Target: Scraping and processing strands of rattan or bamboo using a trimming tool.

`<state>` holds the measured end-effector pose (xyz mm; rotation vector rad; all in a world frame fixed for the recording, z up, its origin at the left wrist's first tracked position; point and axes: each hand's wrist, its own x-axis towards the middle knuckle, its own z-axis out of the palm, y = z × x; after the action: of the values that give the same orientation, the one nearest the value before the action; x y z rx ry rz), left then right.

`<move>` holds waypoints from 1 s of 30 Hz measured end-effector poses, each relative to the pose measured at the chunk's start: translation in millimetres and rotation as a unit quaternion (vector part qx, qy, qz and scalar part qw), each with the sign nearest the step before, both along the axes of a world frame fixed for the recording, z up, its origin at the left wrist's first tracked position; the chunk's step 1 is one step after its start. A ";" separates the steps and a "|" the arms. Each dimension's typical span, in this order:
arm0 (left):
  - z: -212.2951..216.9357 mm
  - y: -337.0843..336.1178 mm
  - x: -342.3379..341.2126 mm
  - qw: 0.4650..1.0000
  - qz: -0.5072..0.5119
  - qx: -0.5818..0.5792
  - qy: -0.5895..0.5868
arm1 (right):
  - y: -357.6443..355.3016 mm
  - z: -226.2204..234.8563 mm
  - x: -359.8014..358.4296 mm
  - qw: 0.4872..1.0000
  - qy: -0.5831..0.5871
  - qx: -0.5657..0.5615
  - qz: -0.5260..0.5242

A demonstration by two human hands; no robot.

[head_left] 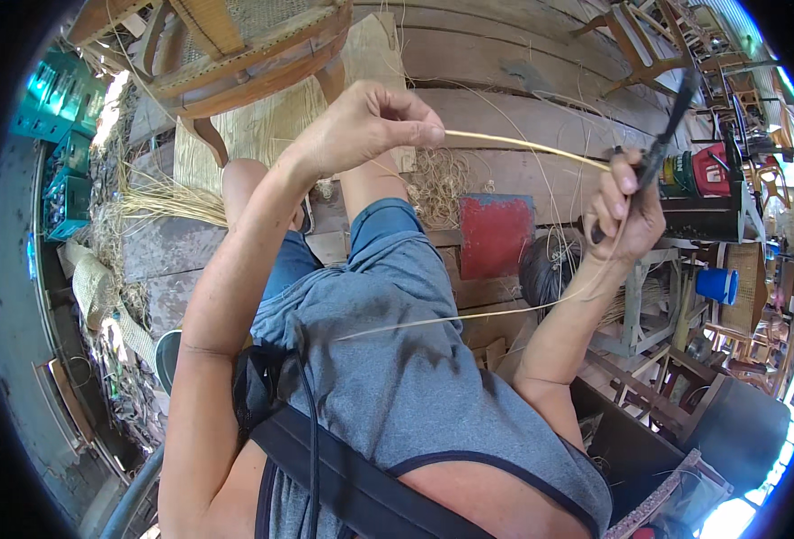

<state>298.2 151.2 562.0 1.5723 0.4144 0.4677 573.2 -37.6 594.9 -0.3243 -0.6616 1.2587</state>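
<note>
Cane strip (523,144), hands pinching, knife (662,144)

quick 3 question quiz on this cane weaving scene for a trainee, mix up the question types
1. True or false: the left hand pinches one end of the pale cane strip.
2. Which tool does the right hand grip? A) a dark knife B) a hammer C) a paintbrush
3. Fill in: above the left hand stands a wooden ____ with a woven seat.

Key
1. True: its fingertips pinch the strip, which runs across to the right hand.
2. A: the dark blade points up and away from the fist.
3. chair
</note>
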 end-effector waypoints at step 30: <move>-18.6 25.5 41.9 0.999 -0.040 -0.026 -0.025 | -23.9 27.2 23.9 0.948 -0.115 -0.173 -0.243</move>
<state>340.1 176.6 543.5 1.5187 0.3223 0.4304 597.1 -61.5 622.1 -0.8821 -0.5098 0.8613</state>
